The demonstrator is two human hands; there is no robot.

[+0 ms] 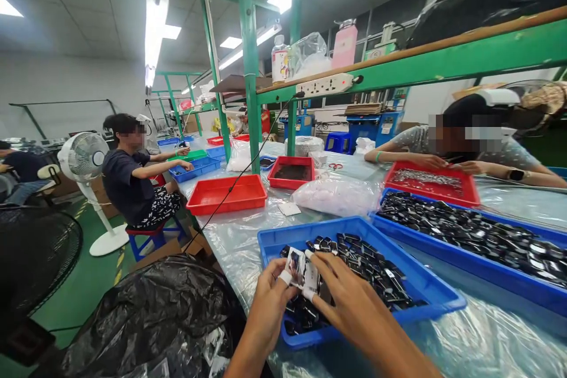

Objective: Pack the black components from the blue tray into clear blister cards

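Observation:
Over the near blue tray [443, 301], my left hand [271, 289] pinches a small glossy piece with a white and dark face [296, 264]. White covers wrap some of my fingertips. My right hand [339, 286] is at the piece's right side, thumb and fingers against it. Its exact kind I cannot make out. Beneath and behind my hands, many small shiny black parts [376, 271] lie heaped in the tray.
A longer blue tray of black parts [469, 236] stands to the right. Beyond it, a co-worker handles small pieces over a red tray [398, 174]. An open red tray [225, 195] and a plastic bag [339, 195] lie ahead. A black bag [155, 313] sits lower left.

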